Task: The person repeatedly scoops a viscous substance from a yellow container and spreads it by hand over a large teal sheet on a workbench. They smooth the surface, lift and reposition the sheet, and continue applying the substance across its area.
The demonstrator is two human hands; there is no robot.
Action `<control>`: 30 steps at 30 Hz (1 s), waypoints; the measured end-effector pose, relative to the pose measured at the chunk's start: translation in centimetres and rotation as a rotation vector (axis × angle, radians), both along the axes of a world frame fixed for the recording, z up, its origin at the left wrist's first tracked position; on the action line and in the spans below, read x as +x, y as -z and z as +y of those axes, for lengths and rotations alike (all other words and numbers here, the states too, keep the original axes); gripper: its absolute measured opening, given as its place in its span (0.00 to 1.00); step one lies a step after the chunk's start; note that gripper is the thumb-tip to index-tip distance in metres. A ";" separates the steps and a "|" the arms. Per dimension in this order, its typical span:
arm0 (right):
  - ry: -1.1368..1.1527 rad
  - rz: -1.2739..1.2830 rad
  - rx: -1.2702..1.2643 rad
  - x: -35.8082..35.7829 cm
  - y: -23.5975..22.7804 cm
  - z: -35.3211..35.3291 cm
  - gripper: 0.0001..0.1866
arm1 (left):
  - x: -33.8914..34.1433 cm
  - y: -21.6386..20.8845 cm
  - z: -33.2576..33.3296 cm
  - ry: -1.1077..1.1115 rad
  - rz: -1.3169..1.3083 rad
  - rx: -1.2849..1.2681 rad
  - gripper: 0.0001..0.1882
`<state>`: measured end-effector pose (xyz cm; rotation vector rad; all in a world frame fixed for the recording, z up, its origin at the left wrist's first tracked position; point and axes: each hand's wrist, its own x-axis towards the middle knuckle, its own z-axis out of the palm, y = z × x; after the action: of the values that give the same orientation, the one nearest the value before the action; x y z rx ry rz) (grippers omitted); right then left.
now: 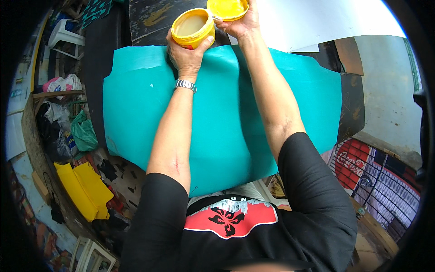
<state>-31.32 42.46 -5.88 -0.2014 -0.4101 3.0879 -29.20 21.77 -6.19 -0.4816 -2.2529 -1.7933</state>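
My left hand point(186, 56) is wrapped round a yellow tub point(192, 28) at the far side of the table, tilted so that the pale, cloudy contents show inside it. Just to its right, my right hand point(244, 25) grips a round yellow lid point(228, 9) with its yellow-smeared inside facing up. The lid is off the tub. Beneath both forearms spreads a large teal sheet point(213, 113), cut with notched corners and bent in a fold down its middle. Its near edge reaches my lap.
A white sheet point(312, 22) covers the far right of the dark table point(149, 18). On the left are a white plastic stool point(67, 36), a green plastic bag point(84, 131) and yellow sheet material point(84, 190). A black wire rack point(380, 181) stands at the right.
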 end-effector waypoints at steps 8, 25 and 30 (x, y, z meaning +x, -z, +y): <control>0.317 -0.344 0.974 -2.3 -2.1 3.0 0.32 | 0.1 -0.3 0.3 0.039 -0.053 0.245 0.49; 0.417 -0.729 2.452 28.7 -3.3 -5.5 0.46 | 0.9 -1.3 -0.2 0.078 0.017 0.453 0.37; -0.025 -1.376 2.386 41.1 -2.4 -2.8 0.45 | -1.1 -3.7 -2.8 -0.014 -0.032 0.565 0.29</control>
<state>9.78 39.67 -3.51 -1.5480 -2.7677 0.1501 -30.32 18.97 -2.45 -0.3216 -1.6408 -2.3112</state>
